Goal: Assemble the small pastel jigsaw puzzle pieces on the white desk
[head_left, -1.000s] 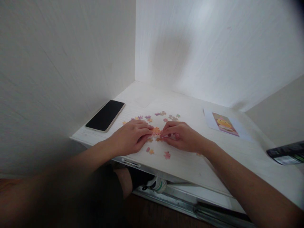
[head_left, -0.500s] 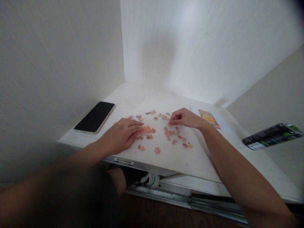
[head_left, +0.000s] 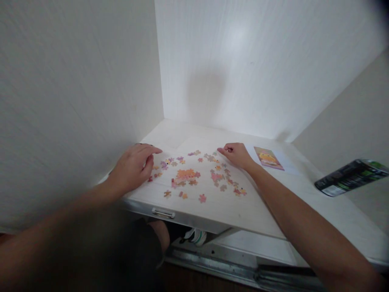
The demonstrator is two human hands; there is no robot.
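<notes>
White desk [head_left: 212, 211] holds scattered puzzle pieces [head_left: 199, 176], picture card [head_left: 269, 158]; left hand [head_left: 132, 168] loosely spread, right hand [head_left: 238, 154] curled, grip unclear.

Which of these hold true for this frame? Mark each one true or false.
1. The left hand rests at the left edge of the scattered puzzle pieces. True.
2. The right hand lies on the picture card. False: it is beside the card, at the far pieces.
3. A joined orange cluster lies between the hands. True.
4. The dark can stands upright among the pieces. False: it lies on its side, far right.
5. A metal handle shows on the desk front edge. True.
</notes>
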